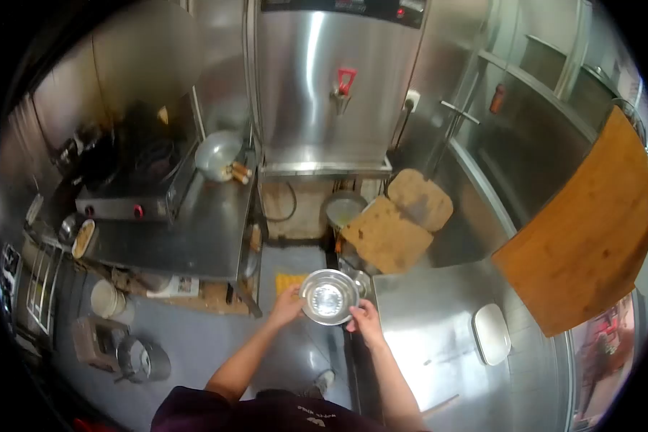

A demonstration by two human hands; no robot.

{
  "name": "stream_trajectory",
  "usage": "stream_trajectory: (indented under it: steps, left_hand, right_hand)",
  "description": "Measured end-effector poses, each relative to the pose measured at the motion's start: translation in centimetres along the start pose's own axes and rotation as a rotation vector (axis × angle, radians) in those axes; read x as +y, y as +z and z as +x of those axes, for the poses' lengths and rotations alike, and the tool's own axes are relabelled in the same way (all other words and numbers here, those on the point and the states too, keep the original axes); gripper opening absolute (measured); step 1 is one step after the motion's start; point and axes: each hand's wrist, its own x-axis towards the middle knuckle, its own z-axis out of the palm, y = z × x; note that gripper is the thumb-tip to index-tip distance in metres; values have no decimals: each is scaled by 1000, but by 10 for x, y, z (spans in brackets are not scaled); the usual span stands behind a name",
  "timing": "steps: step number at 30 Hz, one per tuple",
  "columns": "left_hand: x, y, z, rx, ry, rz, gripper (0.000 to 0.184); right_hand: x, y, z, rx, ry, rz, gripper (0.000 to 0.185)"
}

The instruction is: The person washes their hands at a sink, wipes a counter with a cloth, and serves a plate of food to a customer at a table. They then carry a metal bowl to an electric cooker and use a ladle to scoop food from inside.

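Observation:
A round metal bowl (330,297) hangs in the air in front of the body, its shiny inside facing up. My left hand (288,304) grips its left rim, and my right hand (366,322) grips the rim at the lower right. Inside the bowl only bright reflections show. Beneath and to the right is the edge of a steel counter (439,338). Behind the bowl, a yellow object (286,281) lies low down near the floor.
A steel boiler with a red-handled tap (346,81) stands ahead. Stained boards (389,236) and a white tray (492,334) are on the right. A stove (126,208) and a wok (219,153) are on the left; a metal pot (145,360) sits on the floor.

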Motion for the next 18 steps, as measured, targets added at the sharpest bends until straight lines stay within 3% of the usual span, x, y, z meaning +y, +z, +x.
stream_trajectory:
  steps: [3, 7, 8, 10, 12, 15, 16, 18]
  left_hand:
    - [39, 11, 36, -72, 195, 41, 37]
    - [97, 8, 93, -172, 324, 174, 44]
    - [145, 8, 88, -75, 491, 490, 51]
    - [204, 5, 124, 175, 787, 703, 59]
    - [281, 3, 156, 373, 1208, 669, 54]
    - [373, 4, 198, 587, 1470, 694, 42]
    - [387, 4, 208, 698, 1490, 788, 36]
    - [403, 5, 236, 539, 1254, 1040, 33]
  right_hand:
    - [-51, -10, 26, -28, -53, -64, 53]
    - [-124, 0, 62, 8, -26, 236, 43]
    - [-138, 2, 73, 3, -49, 253, 44]
    - [-158, 11, 103, -25, -129, 322, 44]
    - [-177, 31, 128, -8, -196, 406, 43]
    - [-209, 63, 150, 5, -226, 379, 43]
    - [-215, 74, 158, -6, -237, 386, 43]
    - [-215, 82, 180, -51, -287, 342, 40]
